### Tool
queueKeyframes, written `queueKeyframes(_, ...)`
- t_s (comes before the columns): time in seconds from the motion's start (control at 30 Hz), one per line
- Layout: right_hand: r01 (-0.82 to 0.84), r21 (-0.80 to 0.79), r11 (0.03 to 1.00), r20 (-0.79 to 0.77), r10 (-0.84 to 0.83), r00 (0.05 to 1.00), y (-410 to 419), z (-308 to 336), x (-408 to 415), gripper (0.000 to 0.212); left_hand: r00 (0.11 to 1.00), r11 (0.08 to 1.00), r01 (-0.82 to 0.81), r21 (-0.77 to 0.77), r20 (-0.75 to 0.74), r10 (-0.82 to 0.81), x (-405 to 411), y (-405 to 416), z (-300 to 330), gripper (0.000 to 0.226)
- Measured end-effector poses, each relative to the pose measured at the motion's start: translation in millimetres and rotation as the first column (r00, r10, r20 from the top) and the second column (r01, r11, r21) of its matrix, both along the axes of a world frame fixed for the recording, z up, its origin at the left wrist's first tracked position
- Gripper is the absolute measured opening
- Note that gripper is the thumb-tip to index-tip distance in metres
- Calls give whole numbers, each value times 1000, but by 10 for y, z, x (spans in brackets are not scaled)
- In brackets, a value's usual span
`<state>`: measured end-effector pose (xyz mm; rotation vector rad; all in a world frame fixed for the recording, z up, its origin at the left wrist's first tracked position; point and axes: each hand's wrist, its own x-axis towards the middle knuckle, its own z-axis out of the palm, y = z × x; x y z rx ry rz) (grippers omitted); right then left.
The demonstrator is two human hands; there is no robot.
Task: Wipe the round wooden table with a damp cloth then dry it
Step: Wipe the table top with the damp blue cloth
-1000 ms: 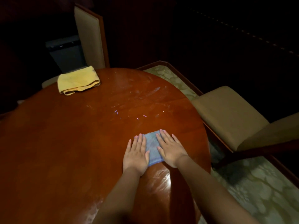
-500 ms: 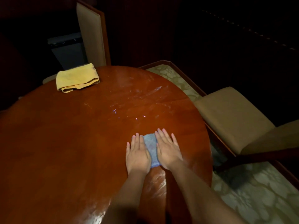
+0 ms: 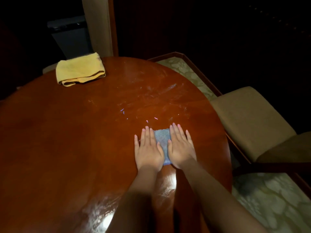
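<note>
A small blue cloth (image 3: 162, 139) lies flat on the round wooden table (image 3: 67, 140), right of centre. My left hand (image 3: 148, 148) presses its left part with straight fingers, and my right hand (image 3: 180, 147) presses its right part the same way. Only a strip of the cloth shows between the two hands. A folded yellow cloth (image 3: 80, 69) sits at the table's far left edge, well away from both hands. Wet smears glint on the wood beyond the hands and near the front edge.
A beige padded chair (image 3: 249, 118) stands close to the table's right side. Another chair's tall back (image 3: 98, 26) rises behind the yellow cloth. A patterned carpet (image 3: 272, 202) lies on the floor at the right. The room around is dark.
Both hands have slid the blue cloth a little away from me across the table. The hands have drawn closer together over it.
</note>
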<state>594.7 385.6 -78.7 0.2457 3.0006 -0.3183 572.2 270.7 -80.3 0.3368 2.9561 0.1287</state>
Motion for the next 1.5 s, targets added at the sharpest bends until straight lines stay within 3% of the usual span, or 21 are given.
queueKeyframes(0.13, -30, 26, 999, 17, 29, 999, 59, -2, -152, 78, 1000, 1000, -6, 18, -1, 6, -118, 41, 13, 76)
queueKeyframes(0.27, -52, 52, 997, 16, 52, 999, 141, -6, -374, 76, 1000, 1000, -7, 5, -30, 7, -299, 115, 13, 60)
queueKeyframes(0.57, -99, 136, 986, 30, 96, 995, 200, -6, -545, 69, 994, 997, 72, -11, -86, -73, -408, 204, 47, 60)
queueKeyframes(0.83, -171, 100, 980, 57, 166, 984, 244, 54, -383, 60, 997, 995, -79, -63, -29, 78, -134, 248, 138, 58)
queueKeyframes(0.97, -251, 78, 965, 66, 247, 967, 277, 65, -140, 69, 991, 986, -133, -98, -10, 132, 194, 268, 183, 58)
queueKeyframes(1.13, -371, 70, 926, 90, 364, 927, 317, 91, 99, 73, 989, 979, -137, -154, 36, 144, 561, 220, 186, 75)
queueKeyframes(1.23, -405, 102, 909, 68, 400, 914, 371, 178, 100, 79, 995, 971, -75, -227, 52, 89, 592, 163, 302, 64)
queueKeyframes(1.37, -456, 63, 888, -8, 457, 889, 395, 347, 31, 51, 1000, 972, -6, -235, 23, 12, 508, 22, 443, 55)
queueKeyframes(1.5, -371, -58, 927, -29, 370, 929, 336, 409, -13, 36, 995, 983, -71, -169, 54, 82, 417, -69, 476, 53)
